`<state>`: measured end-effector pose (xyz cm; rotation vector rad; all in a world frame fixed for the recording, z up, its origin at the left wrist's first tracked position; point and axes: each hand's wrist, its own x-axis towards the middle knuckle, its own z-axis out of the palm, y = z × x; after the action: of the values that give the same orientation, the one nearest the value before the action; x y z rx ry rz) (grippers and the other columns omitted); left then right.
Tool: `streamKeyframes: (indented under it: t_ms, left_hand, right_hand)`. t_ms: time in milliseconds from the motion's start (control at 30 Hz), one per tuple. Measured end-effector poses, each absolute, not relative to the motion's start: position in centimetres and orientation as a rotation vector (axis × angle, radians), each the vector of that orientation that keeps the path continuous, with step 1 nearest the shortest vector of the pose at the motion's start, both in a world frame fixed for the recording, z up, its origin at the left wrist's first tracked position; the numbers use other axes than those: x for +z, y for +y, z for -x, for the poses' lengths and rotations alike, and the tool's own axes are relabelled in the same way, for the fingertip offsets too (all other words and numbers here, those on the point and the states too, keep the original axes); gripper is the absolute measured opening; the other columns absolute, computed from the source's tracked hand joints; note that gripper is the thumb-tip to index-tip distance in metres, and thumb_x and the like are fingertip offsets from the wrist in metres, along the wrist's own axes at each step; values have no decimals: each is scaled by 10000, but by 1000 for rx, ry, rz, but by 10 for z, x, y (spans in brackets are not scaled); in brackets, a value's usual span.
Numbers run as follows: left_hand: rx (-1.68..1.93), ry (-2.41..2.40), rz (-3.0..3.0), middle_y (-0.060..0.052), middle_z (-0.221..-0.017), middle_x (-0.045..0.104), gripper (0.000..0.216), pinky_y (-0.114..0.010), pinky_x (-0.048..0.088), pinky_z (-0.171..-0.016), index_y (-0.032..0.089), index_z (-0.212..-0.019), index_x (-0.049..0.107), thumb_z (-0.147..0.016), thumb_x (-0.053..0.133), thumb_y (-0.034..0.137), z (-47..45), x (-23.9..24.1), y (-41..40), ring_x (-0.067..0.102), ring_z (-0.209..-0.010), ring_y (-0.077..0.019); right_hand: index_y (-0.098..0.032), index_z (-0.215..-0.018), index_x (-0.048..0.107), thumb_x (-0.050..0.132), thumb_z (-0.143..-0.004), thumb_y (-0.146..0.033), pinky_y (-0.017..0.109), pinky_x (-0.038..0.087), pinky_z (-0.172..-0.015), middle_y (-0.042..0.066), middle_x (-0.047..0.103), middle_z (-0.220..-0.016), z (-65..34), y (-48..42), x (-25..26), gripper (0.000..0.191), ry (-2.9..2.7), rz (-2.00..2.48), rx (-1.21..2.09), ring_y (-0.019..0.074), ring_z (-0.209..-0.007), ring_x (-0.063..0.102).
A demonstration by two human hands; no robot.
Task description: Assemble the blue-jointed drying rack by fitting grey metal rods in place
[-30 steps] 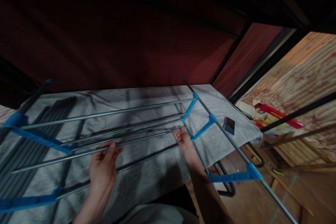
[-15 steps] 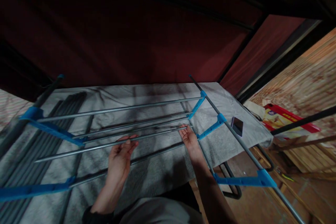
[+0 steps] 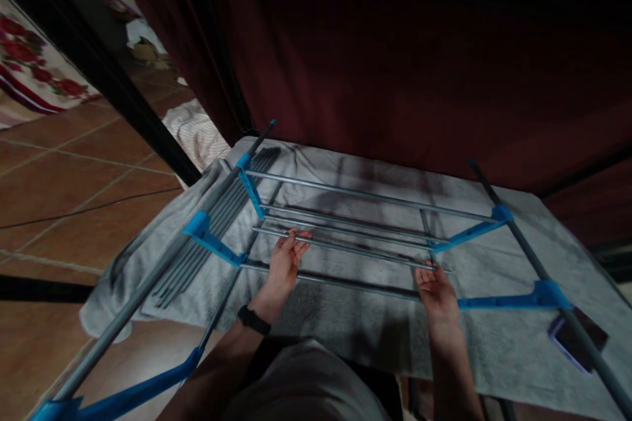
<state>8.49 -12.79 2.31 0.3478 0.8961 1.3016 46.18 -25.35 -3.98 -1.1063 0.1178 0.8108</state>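
Note:
A thin grey metal rod (image 3: 355, 250) lies across both hands inside a rack frame of grey tubes and blue plastic brackets. My left hand (image 3: 285, 260) pinches it near its left end, which is close to the left blue bracket (image 3: 212, 241). Near the other end, my right hand (image 3: 437, 291) grips the rod between thumb and fingers, just left of the right blue bracket (image 3: 513, 297). Both rod ends look free of the brackets. Beyond it, parallel crossbars (image 3: 370, 196) join the far brackets, and a lower crossbar (image 3: 345, 284) passes under my hands.
Several loose grey tubes (image 3: 217, 227) lie at the left on a grey cloth (image 3: 118, 299) that covers the table. A phone (image 3: 577, 341) rests at the right beneath the frame's side tube. A dark red curtain (image 3: 370, 99) hangs behind, and tiled floor (image 3: 59, 223) shows at left.
The view has swung left, bringing the rack's left side and the floor into sight. My left hand has shifted along the rod toward its left end. My right hand still holds the other end.

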Motion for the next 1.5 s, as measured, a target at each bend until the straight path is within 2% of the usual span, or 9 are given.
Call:
streamKeyframes:
  t_ms: [233,433,600,700,833,933,1300,1400,1500]
  left_hand:
    - [1360,949,-312,-97,-990,787,148,-300,584,-847,159,-1009,676,-921,730,266,-70,17,-117,771,-921,-188]
    - [1360,956,-306,-95,-921,781,212,-315,593,-854,165,-828,620,-876,797,273,-70,11,-118,767,-870,-185]
    - [1416,957,-289,-84,-936,779,161,-332,593,-890,167,-992,659,-933,731,299,-63,13,-110,769,-893,-189]
    - [1463,978,-274,-70,-925,773,108,-347,587,-916,180,-1000,643,-954,694,263,-56,15,-102,766,-868,-180]
    - [1489,1023,-258,-64,-891,762,5,-321,593,-827,180,-970,634,-965,634,178,-50,12,-96,758,-819,-177]
    - [1492,1056,-248,-55,-858,750,40,-286,586,-748,177,-945,627,-962,613,144,-49,9,-96,747,-775,-171]
    - [1478,1111,-261,-16,-784,715,107,-216,550,-673,182,-872,601,-968,616,138,-50,10,-94,721,-725,-132]
    - [1482,1122,-273,-14,-781,716,124,-210,546,-672,184,-858,592,-976,603,145,-50,8,-94,722,-733,-130]
    - [1492,1128,-293,-5,-785,723,121,-200,541,-668,192,-864,586,-947,674,198,-51,6,-93,720,-739,-127]
  right_hand:
    - [-303,-850,689,705,-801,-221,393,619,-1021,30,789,-934,-467,-250,-49,96,-18,1112,834,184,-928,755]
    - [-290,-844,695,739,-740,-129,379,603,-1054,7,793,-986,-451,-252,-38,197,-30,1104,835,170,-1012,757]
    - [-295,-829,692,732,-786,-185,425,570,-1102,22,785,-995,-449,-252,-39,125,-27,1151,754,181,-1035,742]
    - [-291,-835,684,737,-795,-199,464,559,-1112,39,781,-992,-450,-253,-43,114,-77,1151,749,199,-1041,736]
    - [-286,-877,685,765,-771,-232,493,553,-1118,48,779,-1017,-451,-255,-46,143,-160,1181,745,225,-1081,732]
    - [-285,-891,682,793,-744,-280,502,544,-1133,45,781,-1050,-450,-255,-45,184,-190,1214,728,237,-1111,728]
    - [-266,-882,704,780,-749,-178,374,632,-996,6,775,-952,-442,-254,-38,176,-80,1082,751,168,-940,753]
    - [-254,-885,705,801,-739,-157,310,615,-1006,-20,769,-966,-439,-254,-35,199,-42,1033,776,126,-950,747]
    - [-241,-874,696,823,-742,-153,317,602,-1025,-31,762,-959,-438,-253,-33,204,-19,1020,765,117,-937,744]
